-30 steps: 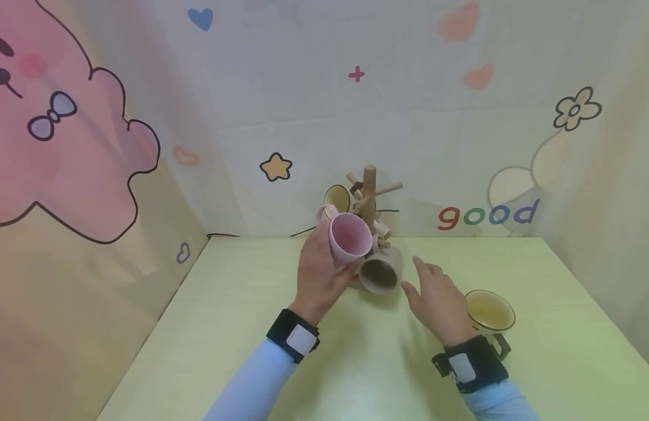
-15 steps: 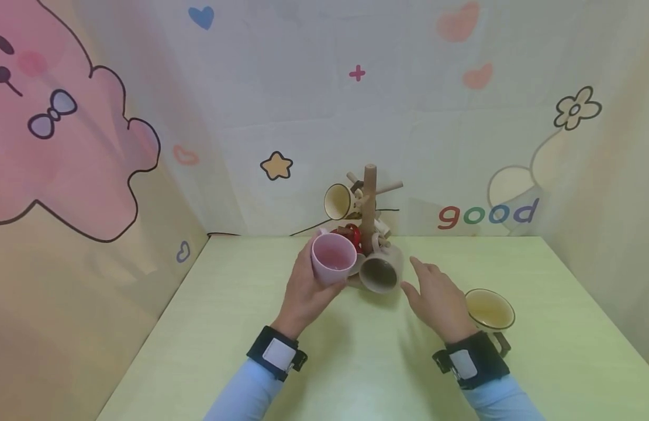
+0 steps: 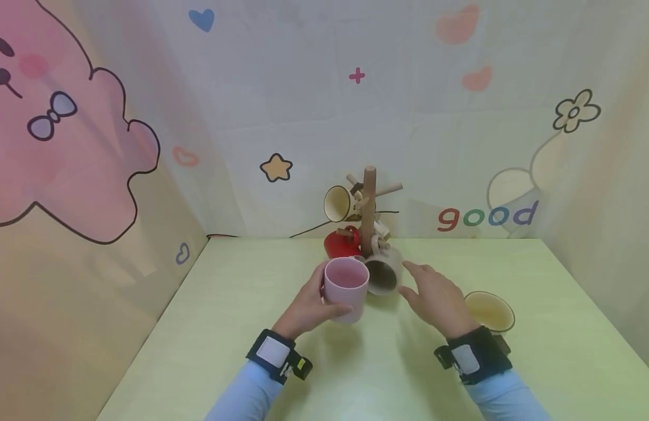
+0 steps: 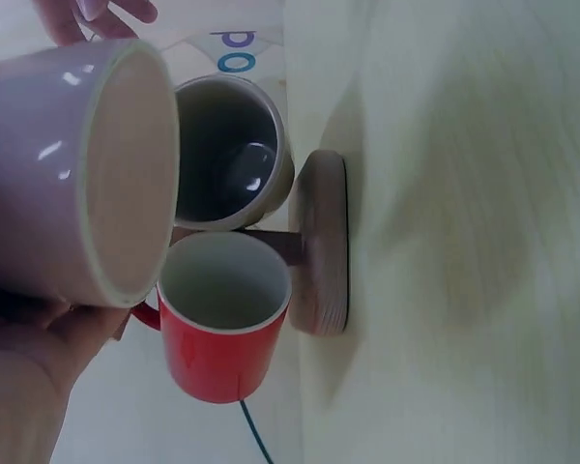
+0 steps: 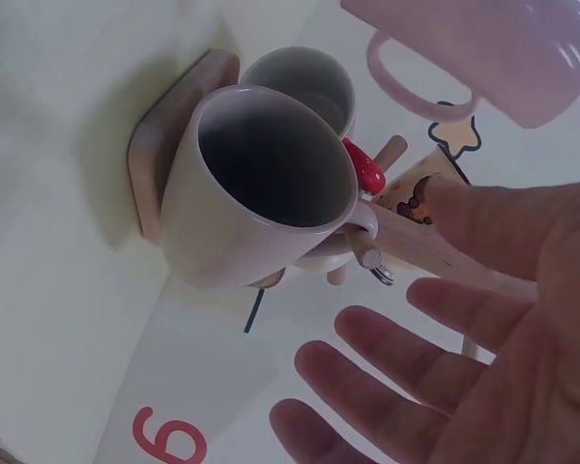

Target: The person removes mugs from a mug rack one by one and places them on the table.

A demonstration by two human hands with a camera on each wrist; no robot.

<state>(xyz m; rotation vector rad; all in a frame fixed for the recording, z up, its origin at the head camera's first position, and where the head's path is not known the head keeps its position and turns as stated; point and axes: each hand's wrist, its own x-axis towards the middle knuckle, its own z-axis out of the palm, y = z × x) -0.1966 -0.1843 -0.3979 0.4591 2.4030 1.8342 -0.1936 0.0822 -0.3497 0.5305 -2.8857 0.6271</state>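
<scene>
My left hand (image 3: 307, 304) grips a pink mug (image 3: 347, 298) round its body, held nearly upright in front of a wooden mug tree (image 3: 369, 204). Its handle shows in the right wrist view, on the side away from me. Behind it a red mug (image 4: 217, 353) hangs on a low peg. Beside that hangs a pale grey mug (image 5: 222, 232), mouth facing outward, its handle over a peg. My right hand (image 3: 435, 299) is just right of the grey mug, fingers spread and holding nothing; contact with that mug cannot be made out.
A cream mug with a dark rim (image 3: 337, 203) hangs on an upper left peg. Another cream mug (image 3: 490, 311) stands on the pale green table (image 3: 224, 351), partly behind my right wrist. A printed cloth wall (image 3: 435, 134) closes off the back.
My left hand has drawn the pink mug down and toward me from the rack, turning it more upright. The red mug has come into view. My right hand has barely moved.
</scene>
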